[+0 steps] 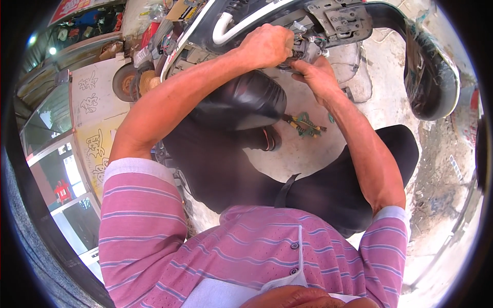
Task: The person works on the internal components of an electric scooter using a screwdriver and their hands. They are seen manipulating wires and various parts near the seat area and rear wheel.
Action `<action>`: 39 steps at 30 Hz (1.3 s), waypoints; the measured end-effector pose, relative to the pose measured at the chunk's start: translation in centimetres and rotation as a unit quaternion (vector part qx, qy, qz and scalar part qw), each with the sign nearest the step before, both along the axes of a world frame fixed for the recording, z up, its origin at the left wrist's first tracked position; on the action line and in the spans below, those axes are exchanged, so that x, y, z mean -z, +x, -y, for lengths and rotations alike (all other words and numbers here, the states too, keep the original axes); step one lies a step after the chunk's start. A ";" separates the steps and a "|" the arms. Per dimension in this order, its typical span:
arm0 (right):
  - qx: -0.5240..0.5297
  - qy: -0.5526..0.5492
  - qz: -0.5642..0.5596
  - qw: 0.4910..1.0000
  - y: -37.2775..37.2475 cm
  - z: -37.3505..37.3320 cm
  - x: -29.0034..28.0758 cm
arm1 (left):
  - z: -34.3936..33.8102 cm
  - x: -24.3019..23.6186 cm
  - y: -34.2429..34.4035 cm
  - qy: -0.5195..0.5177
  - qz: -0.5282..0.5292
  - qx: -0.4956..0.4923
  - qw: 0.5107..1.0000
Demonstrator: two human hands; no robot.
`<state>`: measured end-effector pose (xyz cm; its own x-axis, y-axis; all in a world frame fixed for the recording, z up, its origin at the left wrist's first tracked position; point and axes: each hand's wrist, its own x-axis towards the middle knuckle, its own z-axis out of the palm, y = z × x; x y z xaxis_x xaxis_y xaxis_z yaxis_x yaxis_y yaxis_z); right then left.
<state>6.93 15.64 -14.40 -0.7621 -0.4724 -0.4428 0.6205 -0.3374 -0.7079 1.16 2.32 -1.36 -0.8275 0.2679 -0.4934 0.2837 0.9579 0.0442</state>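
Observation:
Both of my hands are at the exposed parts of a partly stripped scooter (231,23) at the top. My left hand (268,45) is closed in a fist beside a greyish metal part (308,51) with thin wires. Whatever its fingers grip is hidden behind the knuckles. Just below and to the right, my right hand (319,78) has its thumb and fingers drawn together against the lower side of that part. I cannot make out what lies between them. A white bent tube (222,28) runs past my left hand.
Below my hands is a shiny black rounded piece (236,100). Green and yellow tools (307,124) lie on the pale floor. A black curved part in torn plastic (431,77) juts out at the right. Far left stand a small wheel (125,82) and a glass door (69,169).

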 end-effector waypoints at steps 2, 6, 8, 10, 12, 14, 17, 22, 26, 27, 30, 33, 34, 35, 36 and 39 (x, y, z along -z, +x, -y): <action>-0.007 0.002 0.002 1.000 0.0 -0.2 -0.3 | -0.4 -0.3 0.0 0.007 0.000 -0.005 1.000; 0.010 0.001 -0.002 1.000 0.1 -0.1 -0.7 | -0.7 -0.4 0.4 -0.023 0.016 -0.003 1.000; 0.007 -0.001 -0.008 1.000 0.1 -0.1 -0.7 | -0.6 -0.4 0.7 -0.028 0.005 0.010 1.000; 0.008 -0.007 -0.001 1.000 0.1 -0.2 -0.8 | -0.8 -0.7 0.8 -0.038 0.007 0.016 0.999; 0.003 0.000 -0.001 1.000 0.1 -0.2 -0.6 | -1.2 -1.2 1.0 -0.039 0.015 0.015 0.999; -0.002 0.007 -0.002 1.000 0.0 -0.2 -0.4 | -1.4 -1.3 1.0 -0.041 0.022 0.014 0.999; 0.006 0.012 0.003 1.000 0.0 0.0 -0.4 | -1.3 -1.2 0.9 -0.051 0.016 0.034 0.998; -0.003 0.008 -0.002 1.000 -0.1 -0.2 -0.3 | -1.5 -1.1 0.7 -0.070 0.005 0.051 0.996; -0.007 0.002 -0.013 1.000 0.0 -0.3 -0.5 | -0.8 -0.6 0.7 -0.052 -0.010 0.048 0.997; -0.008 0.002 -0.013 1.000 0.0 -0.4 -0.6 | -0.8 -0.6 0.7 -0.046 -0.009 0.046 0.998; -0.011 0.004 -0.011 1.000 -0.1 -0.5 -0.5 | -0.8 -0.7 0.5 -0.037 -0.004 0.040 0.999; -0.015 0.010 -0.009 1.000 -0.2 -0.5 -0.6 | -0.8 -0.8 0.5 -0.033 0.001 0.043 0.999; -0.015 0.016 -0.009 1.000 -0.2 -0.4 -0.6 | -0.7 -0.8 0.5 -0.031 0.002 0.050 0.998; -0.016 0.016 -0.009 1.000 -0.2 -0.4 -0.6 | -0.7 -0.7 0.4 -0.031 0.001 0.049 0.998; -0.013 0.012 -0.010 1.000 -0.2 -0.4 -0.6 | -0.7 -0.6 0.4 -0.035 0.001 0.055 0.998; -0.013 0.007 -0.012 1.000 -0.1 -0.4 -0.7 | -0.6 -0.5 0.4 -0.036 -0.002 0.062 0.997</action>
